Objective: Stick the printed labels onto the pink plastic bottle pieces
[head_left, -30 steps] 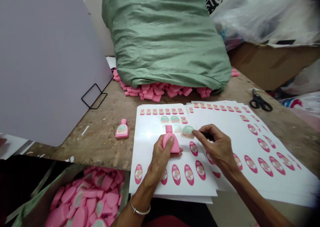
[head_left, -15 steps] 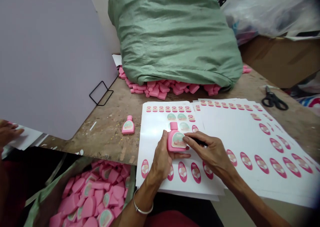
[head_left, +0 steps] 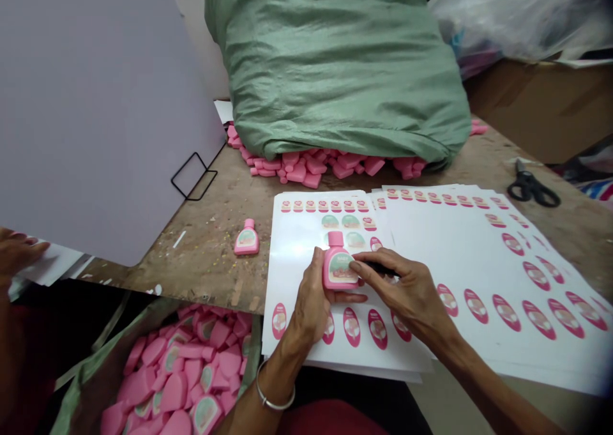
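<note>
My left hand [head_left: 311, 304] grips a small pink bottle-shaped piece [head_left: 338, 266] above a white sticker sheet [head_left: 297, 256]. A green and pink sticker sits on the piece's face. The fingers of my right hand [head_left: 407, 291] press on that sticker, and a thin dark tool lies under them. Another labelled pink piece [head_left: 246, 238] lies alone on the wooden table [head_left: 215, 230], left of the sheet.
A green sack [head_left: 335, 64] spills pink pieces [head_left: 311, 167] at the back. More sticker sheets [head_left: 479, 250] fan out to the right, with scissors [head_left: 531, 188] beyond. A bin of pink pieces [head_left: 186, 377] sits below the table edge. A grey board [head_left: 96, 103] stands left; another person's hand [head_left: 19, 253] rests there.
A second ago my right hand held the peeled sticker beside the pink piece. The sticker is on the piece now, and my right fingers press it. The view shifted slightly.
</note>
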### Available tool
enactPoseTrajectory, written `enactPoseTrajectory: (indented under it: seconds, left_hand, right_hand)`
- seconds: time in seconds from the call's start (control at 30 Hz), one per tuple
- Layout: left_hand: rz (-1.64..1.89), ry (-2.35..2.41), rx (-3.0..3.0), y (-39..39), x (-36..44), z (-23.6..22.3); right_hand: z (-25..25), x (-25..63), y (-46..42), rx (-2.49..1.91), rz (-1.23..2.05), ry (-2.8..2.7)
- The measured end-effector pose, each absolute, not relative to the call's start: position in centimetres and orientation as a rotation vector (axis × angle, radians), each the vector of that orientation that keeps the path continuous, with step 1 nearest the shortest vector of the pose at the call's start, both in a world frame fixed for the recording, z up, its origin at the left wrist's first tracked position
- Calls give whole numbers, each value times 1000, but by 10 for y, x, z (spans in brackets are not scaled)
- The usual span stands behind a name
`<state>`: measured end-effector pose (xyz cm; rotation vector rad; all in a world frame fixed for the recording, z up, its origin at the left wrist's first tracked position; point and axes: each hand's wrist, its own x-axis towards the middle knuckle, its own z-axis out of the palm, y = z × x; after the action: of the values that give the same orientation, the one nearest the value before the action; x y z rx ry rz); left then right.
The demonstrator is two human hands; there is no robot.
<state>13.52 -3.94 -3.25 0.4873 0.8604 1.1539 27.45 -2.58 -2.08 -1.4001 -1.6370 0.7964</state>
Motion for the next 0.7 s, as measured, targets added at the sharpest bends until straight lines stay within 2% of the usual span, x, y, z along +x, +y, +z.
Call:
enactPoseTrajectory:
  seconds: [0.2,0.33,0.43,0.57,0.63,0.7]
  left_hand:
    - [1130,834,676,-41,133,-29]
    - [1123,849,719,-43,130,-29]
    - [1070,823,686,-47,131,-27]
    - [971,755,763,-55,129,-19]
    - [932,762,787,-61,119,-17]
    - [935,853,790,-64,101,-18]
  right_hand:
    - [-27,277,-25,-1372,635,-1754]
    - [-29,283,-18,-1559,458,-1798]
    - [-26,283,-14,-1618,707,-1711]
    - [-23,276,-9,-1445,1123,-1680]
    - [-25,276,4,-1424,1206,-1697]
    - [-29,281,29,-1492,1107,-1691]
